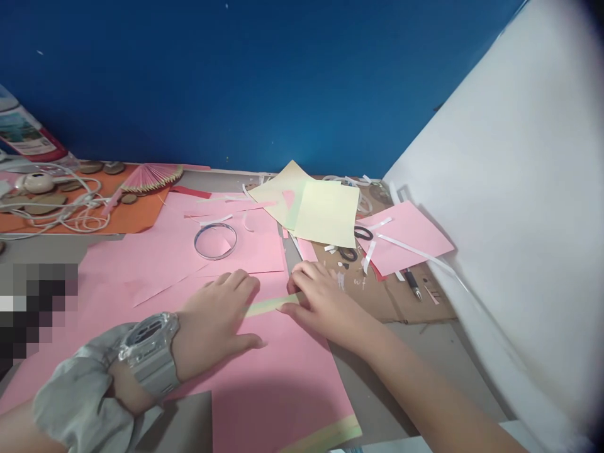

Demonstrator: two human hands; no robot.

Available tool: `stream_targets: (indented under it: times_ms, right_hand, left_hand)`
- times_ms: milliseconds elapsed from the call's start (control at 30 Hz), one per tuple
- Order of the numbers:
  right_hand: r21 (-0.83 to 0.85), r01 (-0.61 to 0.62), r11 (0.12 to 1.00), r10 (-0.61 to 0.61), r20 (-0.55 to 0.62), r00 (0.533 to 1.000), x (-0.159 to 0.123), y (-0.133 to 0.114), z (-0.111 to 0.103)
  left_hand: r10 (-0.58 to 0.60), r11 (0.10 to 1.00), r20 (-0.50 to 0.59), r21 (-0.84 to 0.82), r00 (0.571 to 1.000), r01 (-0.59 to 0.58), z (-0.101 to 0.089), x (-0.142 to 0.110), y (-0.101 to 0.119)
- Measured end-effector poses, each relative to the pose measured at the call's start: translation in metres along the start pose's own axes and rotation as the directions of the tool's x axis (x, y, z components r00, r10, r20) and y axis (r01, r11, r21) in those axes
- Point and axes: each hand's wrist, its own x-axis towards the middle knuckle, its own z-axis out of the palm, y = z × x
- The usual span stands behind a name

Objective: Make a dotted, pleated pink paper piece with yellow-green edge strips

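A narrow yellow-green paper strip (272, 306) lies across a pink paper sheet (278, 377) between my hands. My left hand (212, 321) rests on the pink sheet, its fingertips over the strip's left end and its thumb spread away. That wrist wears a clear grey watch (151, 352) and a grey scrunchie (85, 396). My right hand (321, 302) has its curled fingers and thumb closed around the strip's right end, which is hidden under them. Another yellow-green strip (330, 434) runs along the sheet's near edge.
Behind my hands lie a tape ring (215, 241), pale yellow sheets (328, 214), black-handled scissors (348, 254), a pen (413, 284) and a pink sheet (406, 236) on cardboard (382, 302). To the left are a pink paper fan (150, 178) and white cables (89, 207). A white panel (519, 189) stands right.
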Motion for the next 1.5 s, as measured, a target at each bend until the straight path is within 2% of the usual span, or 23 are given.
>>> stream_targets:
  times_ms: [167,267,333,433,567,733,900,967,1067,1233,1333,1500]
  right_hand:
    - [0.299,-0.104,0.949,0.097,0.039,0.995,-0.002,-0.001,-0.001]
    - [0.486,-0.125,0.865,0.121,0.039,0.992,-0.003,-0.007,-0.006]
    - [0.543,-0.114,0.832,0.12,0.024,0.993,-0.004,-0.009,-0.007]
    - [0.533,-0.15,0.833,0.171,0.011,0.985,-0.004,-0.006,-0.008]
    - [0.519,-0.203,0.83,0.234,0.005,0.972,-0.006,0.007,-0.007]
    - [0.554,-0.269,0.788,0.351,-0.044,0.935,-0.006,0.022,-0.005]
    - [0.582,-0.253,0.772,0.342,-0.046,0.938,-0.004,0.028,-0.005]
    - [0.586,-0.231,0.777,0.331,-0.067,0.941,-0.004,0.03,-0.007]
    - [0.594,-0.2,0.78,0.316,-0.097,0.944,-0.003,0.034,-0.008]
    - [0.571,-0.245,0.784,0.373,-0.117,0.921,-0.003,0.038,-0.006]
    - [0.533,-0.252,0.807,0.374,-0.132,0.918,-0.004,0.037,-0.007]
    - [0.598,-0.203,0.775,0.396,-0.209,0.894,-0.002,0.042,-0.017]
  left_hand:
    - [-0.061,0.971,0.002,-0.232,0.998,0.06,0.003,-0.004,-0.012]
    - [-0.015,0.96,-0.079,-0.279,0.997,-0.008,0.003,-0.003,-0.015]
    - [0.011,0.958,-0.139,-0.281,0.99,-0.05,0.002,-0.003,-0.017]
    - [-0.024,0.945,-0.078,-0.328,0.997,-0.003,0.003,-0.003,-0.021]
    - [-0.193,0.886,0.006,-0.43,0.981,0.176,0.005,-0.003,-0.03]
    - [-0.268,0.807,-0.028,-0.553,0.963,0.208,0.009,0.0,-0.04]
    - [-0.364,0.708,-0.107,-0.678,0.925,0.201,0.014,0.003,-0.047]
    - [-0.361,0.696,-0.137,-0.698,0.923,0.169,0.015,0.003,-0.05]
    - [-0.355,0.724,-0.169,-0.672,0.919,0.156,0.015,0.004,-0.054]
    - [-0.363,0.746,-0.186,-0.645,0.913,0.165,0.015,0.003,-0.052]
    - [-0.356,0.758,-0.185,-0.63,0.916,0.167,0.016,0.002,-0.05]
    - [-0.323,0.763,-0.141,-0.623,0.936,0.169,0.019,0.003,-0.05]
